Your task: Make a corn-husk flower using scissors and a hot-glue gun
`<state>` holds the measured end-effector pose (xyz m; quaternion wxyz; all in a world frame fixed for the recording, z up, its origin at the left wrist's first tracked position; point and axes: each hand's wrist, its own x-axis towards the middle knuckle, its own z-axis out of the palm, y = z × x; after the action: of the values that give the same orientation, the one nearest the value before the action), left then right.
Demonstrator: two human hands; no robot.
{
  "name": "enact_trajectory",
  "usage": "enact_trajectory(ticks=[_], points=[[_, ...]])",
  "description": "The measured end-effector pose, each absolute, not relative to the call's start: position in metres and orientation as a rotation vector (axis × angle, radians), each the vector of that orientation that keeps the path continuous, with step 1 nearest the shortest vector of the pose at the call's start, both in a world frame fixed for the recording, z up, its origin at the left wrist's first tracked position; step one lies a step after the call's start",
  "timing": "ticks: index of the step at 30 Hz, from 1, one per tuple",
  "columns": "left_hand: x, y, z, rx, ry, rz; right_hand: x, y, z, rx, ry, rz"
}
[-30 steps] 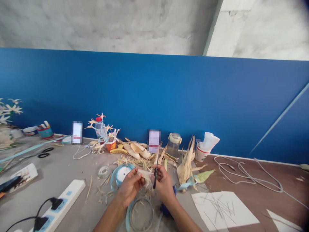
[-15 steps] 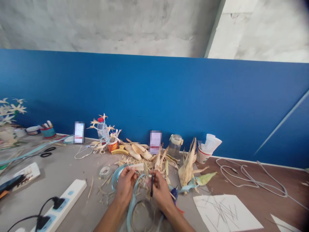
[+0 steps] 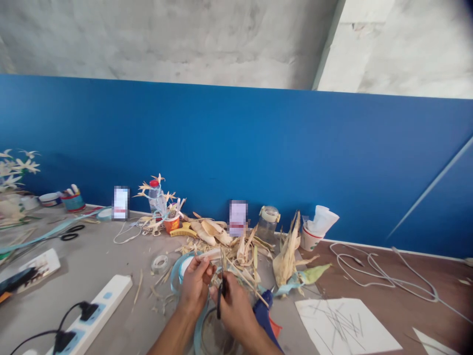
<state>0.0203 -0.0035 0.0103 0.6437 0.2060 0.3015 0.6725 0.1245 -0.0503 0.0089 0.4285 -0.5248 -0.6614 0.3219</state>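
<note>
My left hand (image 3: 192, 291) is closed, pinching a pale strip of corn husk (image 3: 211, 254) between thumb and fingers. Close on its right, my right hand (image 3: 236, 301) grips scissors (image 3: 219, 298) by their black handles, the blades pointing up and away beside the husk strip. Whether the blades touch the strip I cannot tell. Light-blue ribbon (image 3: 198, 333) loops behind and below my left hand, partly covered by it. Beyond both hands lies a heap of dried corn husks (image 3: 210, 231) and shreds. A blue glue gun (image 3: 263, 314) rests by my right wrist, partly hidden.
A power strip (image 3: 111, 296) with plugs lies at left, near a tape roll (image 3: 160, 264). Behind stand a husk-flower bunch (image 3: 157, 197), a jar (image 3: 268, 224) and a paper cup (image 3: 310, 239). Paper with thin sticks (image 3: 343, 323) and a white cable (image 3: 388, 278) lie right.
My right hand has moved left with the scissors, closer to my left hand and the husk strip. More of the glue gun shows now. My left hand has shifted slightly.
</note>
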Motion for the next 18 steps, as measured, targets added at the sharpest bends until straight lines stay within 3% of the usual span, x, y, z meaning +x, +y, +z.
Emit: enact_trajectory(ticks=[18], points=[[0.0252, -0.0079, 0.0044, 0.473, 0.624, 1.424, 0.1265, -0.0442, 0.0037, -1.271, -1.556, 0.718]])
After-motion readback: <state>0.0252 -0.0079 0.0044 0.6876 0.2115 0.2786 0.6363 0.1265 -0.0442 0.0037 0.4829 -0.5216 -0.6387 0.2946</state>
